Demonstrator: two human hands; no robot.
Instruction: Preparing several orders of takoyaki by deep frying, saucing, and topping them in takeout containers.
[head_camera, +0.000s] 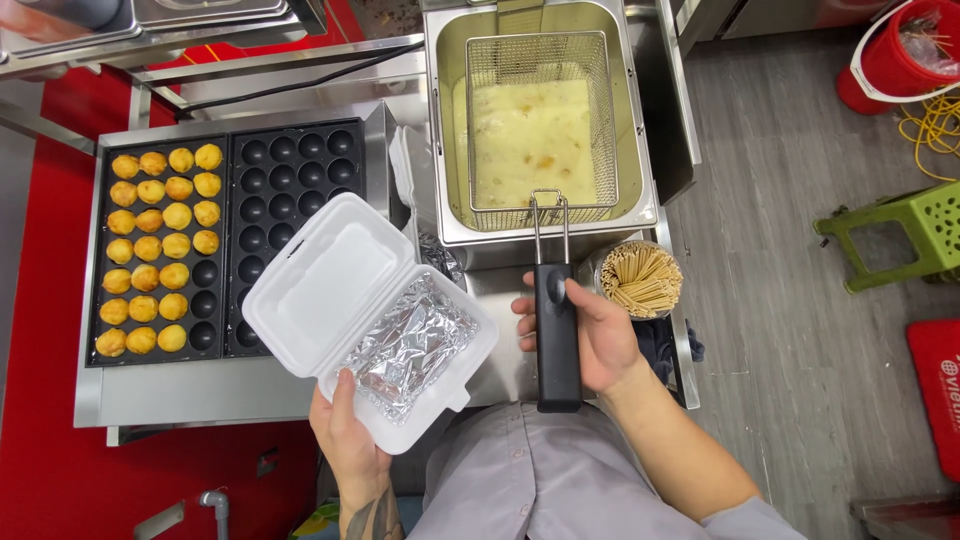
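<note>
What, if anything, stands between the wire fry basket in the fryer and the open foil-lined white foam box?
Nothing visible. The wire fry basket sits in the oil; only bare steel counter separates it from the foil-lined white foam box.

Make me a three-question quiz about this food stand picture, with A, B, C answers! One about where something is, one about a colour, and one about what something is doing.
1. Where are the golden dough balls?
A. In the left half of the round-holed griddle
B. In the foam box
C. In the stick cup

2. What colour is the plastic stool?
A. Blue
B. Green
C. White

3. How is the foam box?
A. Shut
B. Open and lined with foil
C. Open and full of food

Answers:
1 A: the balls fill holes on the griddle's left plate, while the right plate's holes sit bare.
2 B: the stool on the floor at the right is bright green.
3 B: the left hand holds it open, with only crinkled foil inside; the right hand grips the fry basket handle.
</note>
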